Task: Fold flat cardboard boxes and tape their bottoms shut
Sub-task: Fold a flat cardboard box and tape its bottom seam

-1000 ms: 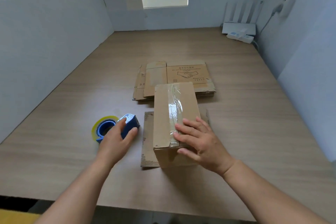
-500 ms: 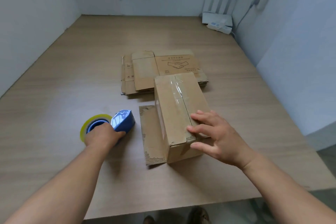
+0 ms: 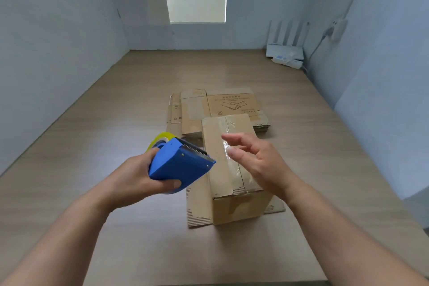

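- The left hand (image 3: 139,176) was wrapped around a blue tape dispenser (image 3: 180,165), held up off the worktop (image 3: 92,137), its toothed blade edge pointing toward the box
- A yellowish tape roll (image 3: 160,138) showed behind the dispenser's top
- The right hand (image 3: 257,160) hovered over the folded box (image 3: 234,169), fingers spread and loosely curled, gripping nothing
- The box stood on the worktop with clear tape along its top seam, its lower flaps splayed flat beneath it
- A stack of flat cardboard boxes (image 3: 222,107) lay just behind it, the top sheet printed with a handshake
- A white router (image 3: 285,50) sat in the far right corner
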Demonstrator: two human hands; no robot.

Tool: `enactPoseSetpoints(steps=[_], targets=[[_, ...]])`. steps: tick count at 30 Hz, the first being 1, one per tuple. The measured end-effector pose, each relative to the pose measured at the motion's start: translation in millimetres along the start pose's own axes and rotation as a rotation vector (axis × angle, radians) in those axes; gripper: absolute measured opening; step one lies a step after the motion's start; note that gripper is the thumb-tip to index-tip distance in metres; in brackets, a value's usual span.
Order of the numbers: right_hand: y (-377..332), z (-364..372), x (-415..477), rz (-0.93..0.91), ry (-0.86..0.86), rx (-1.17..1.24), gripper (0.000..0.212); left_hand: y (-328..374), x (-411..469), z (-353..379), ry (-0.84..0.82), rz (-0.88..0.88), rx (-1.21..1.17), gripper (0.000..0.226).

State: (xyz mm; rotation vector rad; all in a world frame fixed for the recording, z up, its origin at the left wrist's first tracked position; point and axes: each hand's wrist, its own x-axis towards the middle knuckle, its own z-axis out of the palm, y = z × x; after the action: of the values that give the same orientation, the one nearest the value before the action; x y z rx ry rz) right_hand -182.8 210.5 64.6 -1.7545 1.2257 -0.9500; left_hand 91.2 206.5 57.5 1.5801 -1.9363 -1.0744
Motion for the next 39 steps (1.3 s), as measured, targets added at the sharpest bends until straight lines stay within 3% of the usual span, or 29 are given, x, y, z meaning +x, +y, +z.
enactPoseSetpoints(steps=[5, 9, 14, 20, 27, 33, 39], targets=[[-8.3, 5.5, 8.2, 0.054, -0.171, 0.216, 0.049, 29.7, -21.3, 12.9, -0.090, 0.049, 0.073, 0.057], [-7.7, -3.0, 2.0, 0.029, -0.203, 0.352, 0.017, 38.1, -28.4, 19.4, -0.072, 0.081, 0.094, 0.053], [-5.8, -13.9, -16.3, -0.028, -0.209, 0.390, 0.006, 43.0, -30.1, 23.9, -0.091, 0.057, 0.065, 0.050], [-3.3, -10.5, -24.0, -0.038, -0.033, 0.314, 0.015, 49.5, -27.9, 34.6, -0.124, 0.009, -0.017, 0.058], [10.0, -6.3, -36.6, -0.008, 0.102, 0.129, 0.019, 58.7, -26.0, 43.1, -0.122, -0.067, 0.052, 0.052], [28.6, -15.8, -58.6, 0.156, 0.289, 0.256, 0.023, 41.7, -42.0, 5.9, -0.218, -0.182, 0.078, 0.092], [60.8, -24.1, -71.9, 0.379, 0.381, 0.236, 0.024, 20.0, -38.5, -10.0, -0.333, -0.402, 0.221, 0.095]])
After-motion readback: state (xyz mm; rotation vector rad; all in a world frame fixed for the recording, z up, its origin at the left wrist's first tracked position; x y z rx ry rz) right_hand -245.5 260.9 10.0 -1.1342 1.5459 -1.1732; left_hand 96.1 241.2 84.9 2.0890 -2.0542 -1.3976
